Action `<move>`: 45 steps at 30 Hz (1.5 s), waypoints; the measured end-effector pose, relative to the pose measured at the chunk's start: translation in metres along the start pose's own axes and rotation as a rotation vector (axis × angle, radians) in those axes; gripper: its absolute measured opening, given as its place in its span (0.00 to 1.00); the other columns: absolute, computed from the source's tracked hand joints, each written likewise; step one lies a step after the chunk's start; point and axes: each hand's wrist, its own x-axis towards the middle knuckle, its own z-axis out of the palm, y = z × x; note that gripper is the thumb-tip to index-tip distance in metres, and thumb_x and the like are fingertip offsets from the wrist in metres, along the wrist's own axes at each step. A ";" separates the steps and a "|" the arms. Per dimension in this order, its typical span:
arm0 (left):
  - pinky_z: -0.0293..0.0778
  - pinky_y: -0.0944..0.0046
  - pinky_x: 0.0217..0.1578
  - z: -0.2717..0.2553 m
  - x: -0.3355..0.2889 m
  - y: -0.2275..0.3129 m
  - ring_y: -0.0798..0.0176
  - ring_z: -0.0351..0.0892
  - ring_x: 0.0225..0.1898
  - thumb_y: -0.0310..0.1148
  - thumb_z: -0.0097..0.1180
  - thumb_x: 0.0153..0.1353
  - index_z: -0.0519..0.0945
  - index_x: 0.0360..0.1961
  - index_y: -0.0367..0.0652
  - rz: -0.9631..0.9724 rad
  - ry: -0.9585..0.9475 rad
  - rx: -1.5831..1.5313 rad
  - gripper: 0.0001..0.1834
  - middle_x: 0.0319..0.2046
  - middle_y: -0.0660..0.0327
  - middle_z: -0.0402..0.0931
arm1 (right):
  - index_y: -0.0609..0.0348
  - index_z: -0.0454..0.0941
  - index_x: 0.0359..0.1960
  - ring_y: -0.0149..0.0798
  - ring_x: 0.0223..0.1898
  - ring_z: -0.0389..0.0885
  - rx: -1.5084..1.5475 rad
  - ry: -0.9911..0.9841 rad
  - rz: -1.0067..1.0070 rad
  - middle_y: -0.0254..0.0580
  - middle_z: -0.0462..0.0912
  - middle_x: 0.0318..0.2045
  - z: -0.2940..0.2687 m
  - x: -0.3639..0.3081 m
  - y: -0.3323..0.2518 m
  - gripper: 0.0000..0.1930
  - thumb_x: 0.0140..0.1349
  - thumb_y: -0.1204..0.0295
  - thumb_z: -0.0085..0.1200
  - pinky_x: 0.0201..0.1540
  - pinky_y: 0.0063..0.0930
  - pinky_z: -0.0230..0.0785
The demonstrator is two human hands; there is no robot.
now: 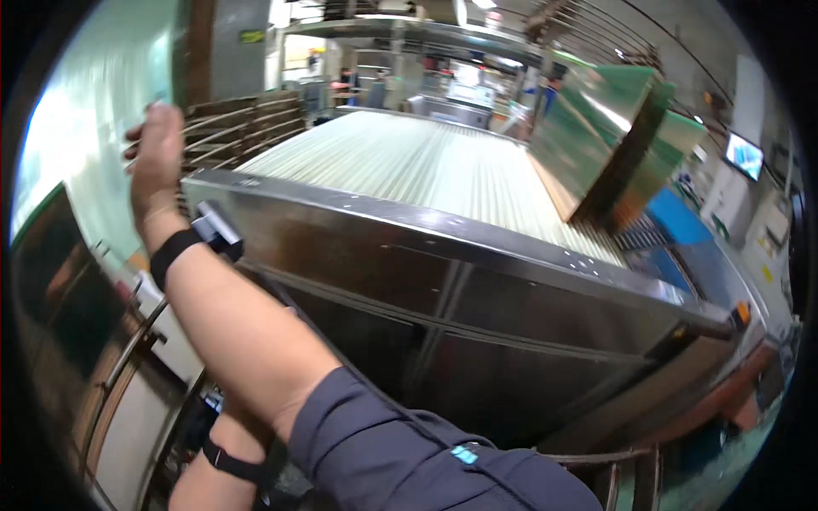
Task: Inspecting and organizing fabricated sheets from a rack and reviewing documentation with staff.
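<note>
My right arm, in a dark short sleeve, reaches across to the left. My right hand [159,157] is raised edge-on, fingers apart and holding nothing visible. It is in front of a translucent curtain [111,111] and beside a rack of metal bars [247,128]. A black strap with a small device [217,232] circles that wrist. Below, my left arm passes behind my right forearm, a black band [232,464] around its wrist. Only a little of my left hand [237,426] may show there; its fingers are hidden.
A large metal-framed table [409,223] with a ribbed whitish top stands ahead. Green translucent panels [592,128] lean at its right end. Dark framed panels [51,281] stand at the left. A blue surface [677,217] and a wall screen [744,157] are at the right.
</note>
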 end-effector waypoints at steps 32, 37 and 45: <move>0.75 0.43 0.51 0.084 0.055 -0.006 0.53 0.79 0.48 0.67 0.32 0.68 0.65 0.68 0.59 -0.091 0.382 -0.585 0.36 0.57 0.54 0.75 | 0.48 0.70 0.55 0.23 0.28 0.66 0.047 0.137 0.074 0.28 0.69 0.29 -0.021 0.012 -0.047 0.24 0.73 0.44 0.40 0.28 0.18 0.60; 0.75 0.43 0.54 0.098 -0.015 -0.022 0.53 0.79 0.49 0.68 0.35 0.68 0.61 0.72 0.61 -0.213 0.396 -0.644 0.38 0.58 0.55 0.73 | 0.52 0.70 0.57 0.26 0.29 0.71 0.231 -0.124 0.109 0.34 0.75 0.32 0.065 -0.021 -0.075 0.25 0.73 0.45 0.41 0.30 0.20 0.63; 0.73 0.40 0.60 0.102 -0.014 -0.057 0.49 0.76 0.57 0.59 0.37 0.73 0.62 0.72 0.61 -0.309 0.109 -0.815 0.30 0.60 0.51 0.71 | 0.55 0.72 0.55 0.26 0.29 0.73 0.179 -0.244 0.023 0.36 0.78 0.32 0.070 -0.035 -0.120 0.25 0.74 0.47 0.42 0.30 0.20 0.65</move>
